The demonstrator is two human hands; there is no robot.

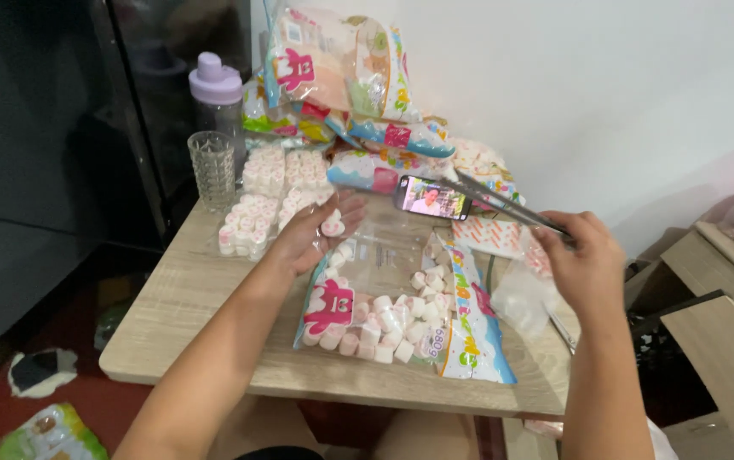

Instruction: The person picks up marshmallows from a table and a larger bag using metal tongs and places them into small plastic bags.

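My left hand [311,234] lies palm up over the table with a pink-and-white marshmallow [332,223] resting on its fingers. My right hand [587,260] grips the handle end of metal tongs [495,200], whose tips point left toward a phone [431,198] with a lit screen. Below both hands lies an opened clear bag of marshmallows [388,311] with a colourful printed edge.
Small clear packs filled with marshmallows [275,192] sit at the back left of the wooden table [179,298], next to a drinking glass [213,169] and a lilac-capped bottle [217,95]. Several full marshmallow bags [341,72] are stacked against the wall. Empty clear bags [516,294] lie at right.
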